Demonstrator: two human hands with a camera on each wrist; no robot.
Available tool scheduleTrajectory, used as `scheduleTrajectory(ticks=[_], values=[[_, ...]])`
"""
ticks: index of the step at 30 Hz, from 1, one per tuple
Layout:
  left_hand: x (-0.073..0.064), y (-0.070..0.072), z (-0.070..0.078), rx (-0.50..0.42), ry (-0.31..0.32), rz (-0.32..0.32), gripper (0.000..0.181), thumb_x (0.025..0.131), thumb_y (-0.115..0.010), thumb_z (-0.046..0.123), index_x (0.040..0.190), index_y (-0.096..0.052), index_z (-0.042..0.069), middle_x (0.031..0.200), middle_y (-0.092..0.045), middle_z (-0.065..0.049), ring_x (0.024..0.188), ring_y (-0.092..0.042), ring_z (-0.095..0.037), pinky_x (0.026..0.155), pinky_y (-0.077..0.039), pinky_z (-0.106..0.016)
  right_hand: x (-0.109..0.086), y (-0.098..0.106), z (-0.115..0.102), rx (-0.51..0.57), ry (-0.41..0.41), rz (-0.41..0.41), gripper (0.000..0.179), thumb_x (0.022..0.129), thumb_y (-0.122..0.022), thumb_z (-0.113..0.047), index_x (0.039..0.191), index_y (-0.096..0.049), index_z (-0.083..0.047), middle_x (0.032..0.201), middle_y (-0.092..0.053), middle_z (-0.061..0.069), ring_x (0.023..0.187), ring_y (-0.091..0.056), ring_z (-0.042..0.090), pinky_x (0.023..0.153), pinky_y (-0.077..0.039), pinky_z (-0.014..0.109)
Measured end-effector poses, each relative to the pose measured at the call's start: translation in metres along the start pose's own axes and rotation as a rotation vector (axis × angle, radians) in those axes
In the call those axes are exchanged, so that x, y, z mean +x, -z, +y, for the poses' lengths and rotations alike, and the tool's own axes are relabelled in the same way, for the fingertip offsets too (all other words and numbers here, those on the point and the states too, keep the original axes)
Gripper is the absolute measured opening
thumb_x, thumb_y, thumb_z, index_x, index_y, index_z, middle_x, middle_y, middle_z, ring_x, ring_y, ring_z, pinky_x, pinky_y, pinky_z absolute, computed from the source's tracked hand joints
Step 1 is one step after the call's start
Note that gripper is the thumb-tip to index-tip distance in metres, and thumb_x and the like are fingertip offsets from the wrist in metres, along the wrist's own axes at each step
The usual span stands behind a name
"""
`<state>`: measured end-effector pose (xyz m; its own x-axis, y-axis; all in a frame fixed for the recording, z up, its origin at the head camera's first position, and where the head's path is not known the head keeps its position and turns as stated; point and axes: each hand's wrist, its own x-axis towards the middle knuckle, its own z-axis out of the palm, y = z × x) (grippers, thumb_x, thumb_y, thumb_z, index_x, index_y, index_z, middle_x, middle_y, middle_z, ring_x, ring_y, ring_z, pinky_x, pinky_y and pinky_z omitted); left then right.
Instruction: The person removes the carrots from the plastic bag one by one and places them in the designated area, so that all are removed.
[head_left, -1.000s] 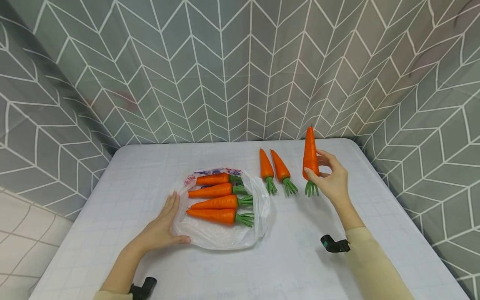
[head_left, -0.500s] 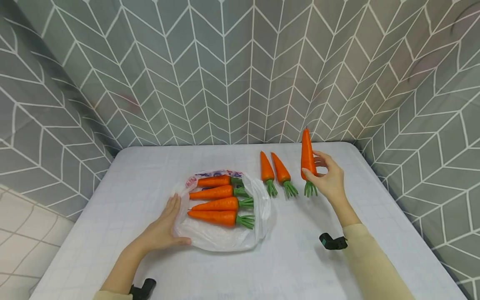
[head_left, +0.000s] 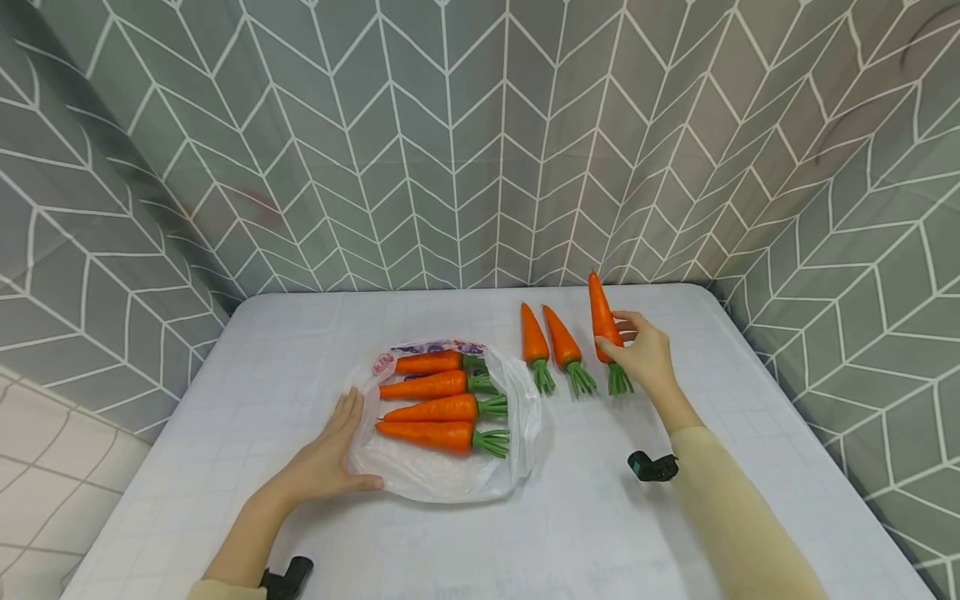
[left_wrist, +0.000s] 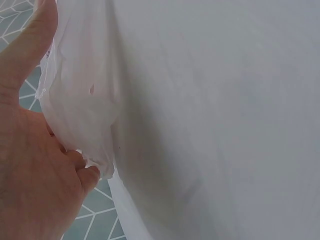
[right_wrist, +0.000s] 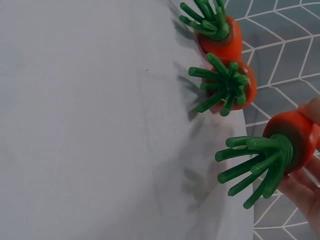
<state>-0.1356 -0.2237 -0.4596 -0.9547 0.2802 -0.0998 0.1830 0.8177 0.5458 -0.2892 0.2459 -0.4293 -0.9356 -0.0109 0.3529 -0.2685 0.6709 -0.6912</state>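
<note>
- The right hand [head_left: 643, 354] has swung left and a little lower over the last half second, taking the held carrot [head_left: 602, 312] with it; its tip now leans further left.
- That hand pinches the carrot's thick orange body between thumb and fingers, just above the green leaves [right_wrist: 281, 150].
- The held carrot is now near the two loose carrots [head_left: 562, 340], right of them and apart, its leaves pointing toward the person as theirs do.
- In the right wrist view its leaves stand away from their shadow on the table [head_left: 570, 517], so the leaf end seems to be off the surface; whether the tip touches anything, I cannot tell.
- For the work in hand, the shift reads as lining this carrot up alongside those two; the row looks nearly level, but the carrot is not yet let go.
- The left hand [head_left: 330, 454] has not moved: thumb and fingers spread against the left side of the plastic bag [head_left: 442, 479], apparently steadying it.
- Inside the bag, four carrots [head_left: 431, 410] lie sideways, unchanged, leaves to the right.
</note>
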Motion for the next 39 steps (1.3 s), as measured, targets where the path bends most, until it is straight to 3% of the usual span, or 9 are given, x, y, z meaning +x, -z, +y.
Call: scheduleTrajectory(ticks=[9,16,27,33,36,39], values=[[0.001,0.001,0.003,-0.010,-0.001,-0.004,0.132,0.065,-0.079,0.061,0.151,-0.004,-0.006,0.158,0.002,-0.025,0.144,0.000,-0.042,0.109,-0.019,-0.060,0.011,-0.012,0.003,-0.192,-0.174,-0.171,0.050,0.085,-0.071,-0.027,0.124,-0.058,0.003,0.112,-0.064,0.026,0.096,-0.062,0.038,0.077,-0.054,0.046],[0.001,0.000,0.004,-0.012,0.001,-0.008,0.132,0.065,-0.079,0.061,0.151,-0.005,-0.006,0.158,0.002,-0.024,0.144,0.000,-0.042,0.109,-0.019,-0.060,0.014,-0.020,0.004,-0.321,-0.195,-0.265,0.050,0.088,-0.068,-0.032,0.123,-0.061,0.002,0.111,-0.065,0.024,0.092,-0.061,0.036,0.070,-0.052,0.044],[0.001,-0.001,0.003,-0.007,0.005,-0.006,0.132,0.065,-0.078,0.062,0.151,-0.004,-0.005,0.158,0.003,-0.024,0.144,0.001,-0.041,0.110,-0.018,-0.059,0.011,-0.023,0.003,-0.299,-0.194,-0.204,0.051,0.093,-0.060,-0.040,0.127,-0.059,-0.001,0.123,-0.062,0.020,0.105,-0.061,0.036,0.079,-0.051,0.050],[0.001,-0.001,0.002,-0.007,0.000,-0.010,0.133,0.065,-0.078,0.063,0.151,-0.003,-0.005,0.158,0.004,-0.024,0.144,0.002,-0.041,0.109,-0.019,-0.060,0.002,-0.017,0.002,-0.242,-0.182,-0.096,0.058,0.090,-0.065,-0.042,0.132,-0.055,-0.005,0.124,-0.062,0.017,0.109,-0.059,0.036,0.081,-0.050,0.052],[0.000,-0.001,0.002,-0.010,-0.007,-0.003,0.132,0.066,-0.078,0.062,0.151,-0.003,-0.005,0.158,0.003,-0.024,0.144,0.001,-0.041,0.108,-0.020,-0.061,-0.004,-0.013,0.003,-0.184,-0.151,-0.019,0.058,0.086,-0.069,-0.043,0.131,-0.057,-0.007,0.120,-0.065,0.014,0.108,-0.061,0.034,0.081,-0.049,0.052],[0.000,0.000,0.001,-0.008,-0.016,0.009,0.132,0.066,-0.078,0.061,0.151,-0.003,-0.005,0.158,0.003,-0.025,0.144,0.000,-0.042,0.108,-0.020,-0.061,-0.009,-0.010,0.005,-0.054,-0.063,0.041,0.054,0.084,-0.075,-0.034,0.127,-0.058,-0.007,0.113,-0.067,0.015,0.105,-0.062,0.032,0.083,-0.052,0.048]])
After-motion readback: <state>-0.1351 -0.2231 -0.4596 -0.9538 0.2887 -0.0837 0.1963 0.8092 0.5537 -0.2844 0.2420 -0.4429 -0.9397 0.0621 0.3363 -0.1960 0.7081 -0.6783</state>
